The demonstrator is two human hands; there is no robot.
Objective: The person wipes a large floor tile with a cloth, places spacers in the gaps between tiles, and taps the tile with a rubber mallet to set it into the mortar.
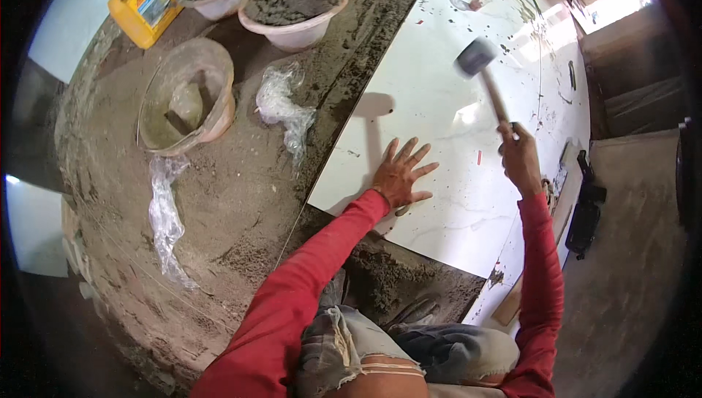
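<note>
My left hand (398,179) lies flat on a large white marbled tile (439,208), its fingers spread, near the tile's near left corner. In my right hand (521,157) is the wooden handle of a rubber mallet (496,95), my fingers wrapped round it. The dark mallet head (475,57) is raised above the tile and blurred by motion; its shadow falls on the tile to the left. Small red pieces and dark specks of dirt are scattered over the white surface.
Left of the tile lie crumpled clear plastic (281,102) and a second plastic strip (168,222). Beyond are a bucket (216,116), two mortar-filled tubs, one of them the nearer tub (296,36), and a yellow jerrycan (139,14). A black tool (585,215) lies at the right.
</note>
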